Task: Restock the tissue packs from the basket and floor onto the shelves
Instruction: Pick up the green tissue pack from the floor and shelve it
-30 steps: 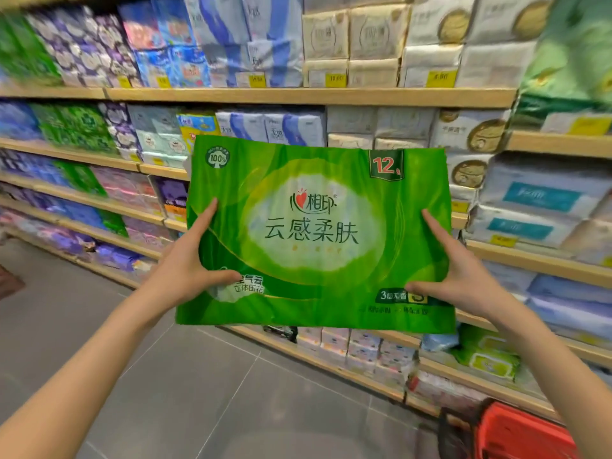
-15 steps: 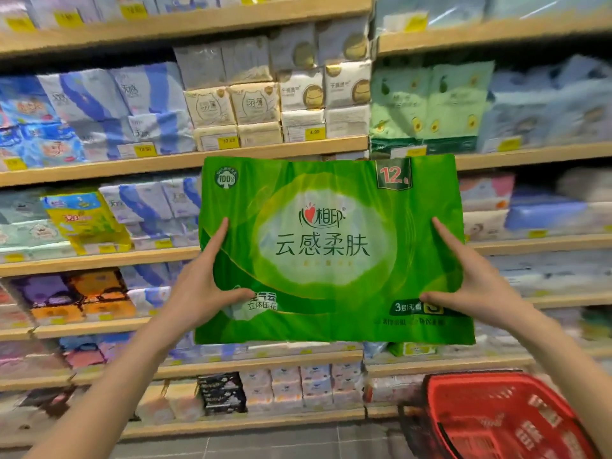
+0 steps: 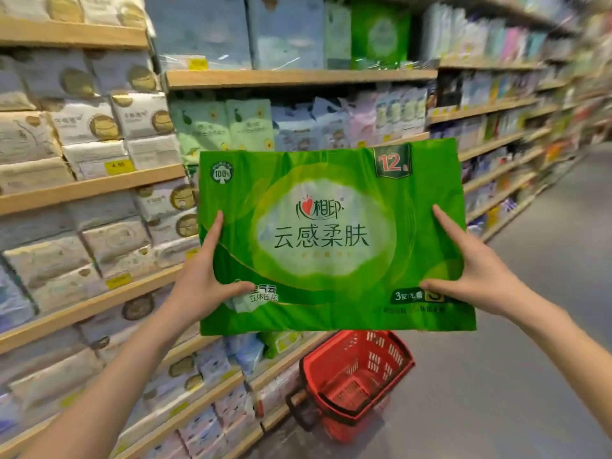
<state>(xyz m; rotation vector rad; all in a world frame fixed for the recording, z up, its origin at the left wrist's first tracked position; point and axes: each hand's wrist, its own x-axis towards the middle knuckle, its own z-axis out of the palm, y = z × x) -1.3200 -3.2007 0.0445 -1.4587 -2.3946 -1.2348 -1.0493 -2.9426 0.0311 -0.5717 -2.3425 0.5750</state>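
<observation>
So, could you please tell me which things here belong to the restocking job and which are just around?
Job: green plastic-wrapped tissue pack, gripped by left hand and right hand; red plastic mesh basket on the floor; wooden shelves.
Just around: cream packs already shelved; yellow price tags.

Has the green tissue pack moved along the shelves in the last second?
Yes. The green pack has gone rightward: the cream packs, earlier above it, now sit to its left.

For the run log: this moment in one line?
green tissue pack: held up before shelves | left hand: grips left edge | right hand: grips right edge | red basket: on floor
</observation>
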